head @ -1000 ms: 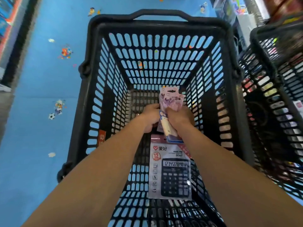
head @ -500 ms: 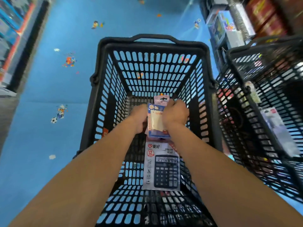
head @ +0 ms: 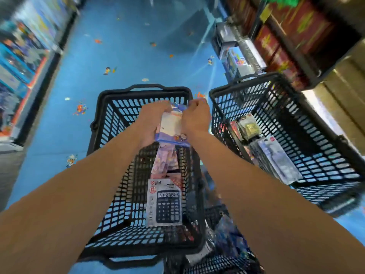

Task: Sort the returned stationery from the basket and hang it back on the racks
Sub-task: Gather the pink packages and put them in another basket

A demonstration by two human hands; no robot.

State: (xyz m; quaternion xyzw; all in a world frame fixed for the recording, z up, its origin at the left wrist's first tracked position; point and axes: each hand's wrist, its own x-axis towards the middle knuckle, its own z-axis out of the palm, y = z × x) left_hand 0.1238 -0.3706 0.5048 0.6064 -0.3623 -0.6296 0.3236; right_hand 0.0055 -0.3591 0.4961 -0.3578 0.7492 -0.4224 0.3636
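A black plastic basket (head: 110, 99) stands on the blue floor in front of me. Above it, my left hand (head: 152, 121) and my right hand (head: 195, 117) both grip a blue-edged stationery packet (head: 170, 127), fingers curled round its top and sides. A pink and purple packet (head: 166, 161) hangs below it; which hand holds that one is hidden. A carded black calculator (head: 165, 204) lies against the basket's inner wall beneath my arms.
A second black basket (head: 276, 82) stands at the right with several packets (head: 276, 157) inside. Shelves of red boxes (head: 286, 36) rise at the right, blue shelving (head: 19, 56) at the left. A third basket's rim (head: 217, 262) shows at the bottom.
My hands have lifted the packets up from inside the basket to above its rim. The view has pulled back and tilted up, showing more of the aisle and shelves.
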